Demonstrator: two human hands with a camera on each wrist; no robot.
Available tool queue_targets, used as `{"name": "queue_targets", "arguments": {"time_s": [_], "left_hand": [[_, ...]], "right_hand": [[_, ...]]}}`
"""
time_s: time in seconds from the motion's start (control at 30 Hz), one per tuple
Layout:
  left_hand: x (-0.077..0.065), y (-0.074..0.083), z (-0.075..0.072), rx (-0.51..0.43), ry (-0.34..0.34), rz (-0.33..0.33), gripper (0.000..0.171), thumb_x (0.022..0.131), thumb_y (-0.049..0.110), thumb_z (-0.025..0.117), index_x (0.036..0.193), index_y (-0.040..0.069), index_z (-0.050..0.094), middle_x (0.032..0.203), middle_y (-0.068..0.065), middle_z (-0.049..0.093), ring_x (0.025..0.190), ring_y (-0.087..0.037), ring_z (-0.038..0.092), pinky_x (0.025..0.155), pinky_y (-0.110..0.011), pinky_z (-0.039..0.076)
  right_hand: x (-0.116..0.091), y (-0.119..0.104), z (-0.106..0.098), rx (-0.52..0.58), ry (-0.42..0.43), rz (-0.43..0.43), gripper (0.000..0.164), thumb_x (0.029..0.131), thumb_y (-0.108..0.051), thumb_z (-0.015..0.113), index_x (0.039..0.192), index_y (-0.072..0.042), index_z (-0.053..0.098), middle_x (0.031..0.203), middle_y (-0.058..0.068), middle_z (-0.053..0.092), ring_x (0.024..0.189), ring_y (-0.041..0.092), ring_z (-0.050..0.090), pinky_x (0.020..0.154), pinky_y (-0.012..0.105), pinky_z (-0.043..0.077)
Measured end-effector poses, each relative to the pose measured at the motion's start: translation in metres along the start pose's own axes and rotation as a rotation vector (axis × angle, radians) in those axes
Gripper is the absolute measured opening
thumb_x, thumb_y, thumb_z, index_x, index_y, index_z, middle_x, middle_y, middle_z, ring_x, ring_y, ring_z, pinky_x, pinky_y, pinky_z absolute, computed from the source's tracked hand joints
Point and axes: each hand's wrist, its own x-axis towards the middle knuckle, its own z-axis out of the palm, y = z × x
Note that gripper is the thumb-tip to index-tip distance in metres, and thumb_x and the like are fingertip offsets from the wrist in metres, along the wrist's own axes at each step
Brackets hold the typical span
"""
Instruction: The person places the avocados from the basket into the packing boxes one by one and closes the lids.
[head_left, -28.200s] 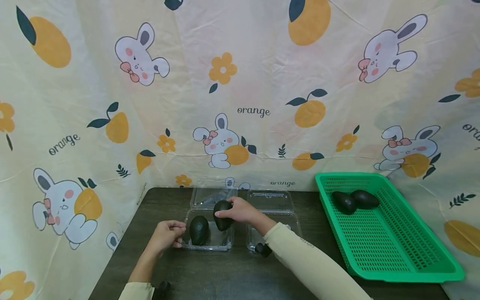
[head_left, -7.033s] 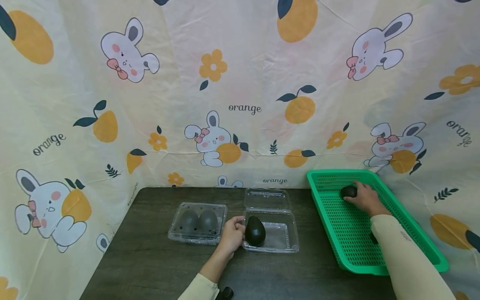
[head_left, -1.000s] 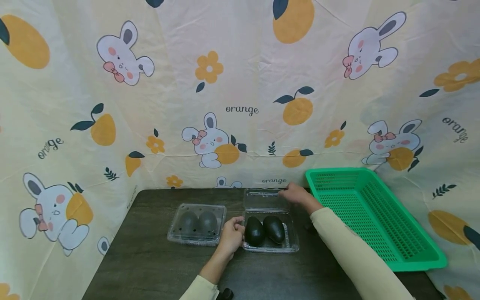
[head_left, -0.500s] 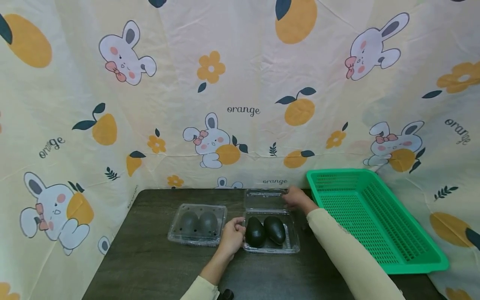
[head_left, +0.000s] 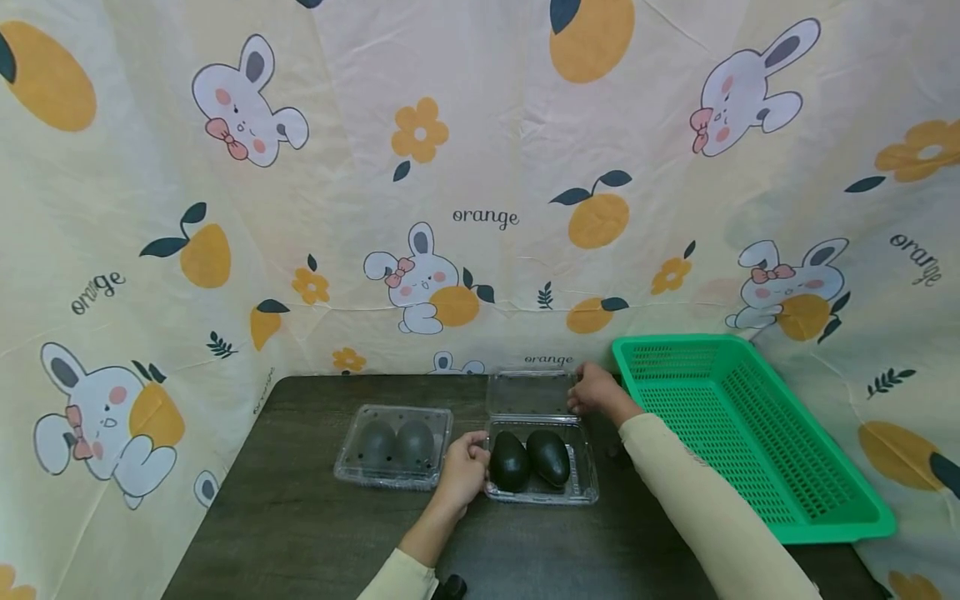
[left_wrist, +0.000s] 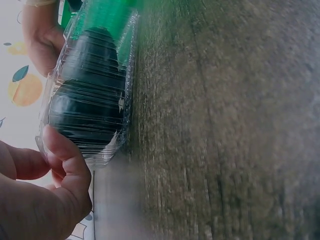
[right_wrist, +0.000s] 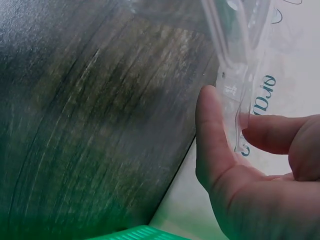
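Note:
Two dark avocados (head_left: 548, 457) lie side by side in the base of a clear plastic clamshell box (head_left: 583, 487). My left hand (head_left: 462, 468) pinches the left rim of that base between thumb and fingers, as the left wrist view shows close up. At the back, my right hand (head_left: 597, 390) pinches the right edge of the box's lid (head_left: 531, 393), which is tilted up at its hinge. Thumb and finger sit on either side of the clear lid edge (right_wrist: 239, 131) in the right wrist view.
To the left stands a closed clear clamshell box (head_left: 352, 473) with two avocados inside. A green plastic basket (head_left: 750, 450) is on the right, beside my right forearm. A printed curtain (head_left: 337, 200) hangs right behind the dark wooden table (head_left: 300, 517).
Over the last second, the right hand has taken the lid's edge and raised it slightly. Earlier, the second avocado went from the basket into the box; the left box was closed. Left hand holds still.

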Motion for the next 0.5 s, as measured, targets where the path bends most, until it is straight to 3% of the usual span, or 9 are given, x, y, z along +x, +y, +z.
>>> {"name": "queue_targets", "arguments": {"time_s": [0.3,0.5], "left_hand": [[0.0,0.0,0.001,-0.011,0.005,-0.003,0.038,0.1,-0.01,0.047,0.137,-0.015,0.049,0.082,-0.003,0.05,0.06,-0.011,0.048,0.045,-0.018,0.047],[0.0,0.001,0.002,-0.006,0.007,-0.001,0.038,0.099,-0.011,0.047,0.136,-0.015,0.05,0.082,-0.004,0.052,0.06,-0.011,0.049,0.045,-0.018,0.047]], "right_hand": [[-0.003,-0.001,0.001,0.078,0.043,-0.034,0.054,0.1,0.012,0.048,0.149,0.002,0.027,0.09,0.017,0.055,0.066,0.023,0.055,0.06,0.04,0.052],[-0.013,-0.004,-0.004,-0.031,0.117,-0.142,0.048,0.096,0.013,0.048,0.142,0.006,0.035,0.101,0.023,0.061,0.073,0.024,0.063,0.061,0.038,0.056]]}}
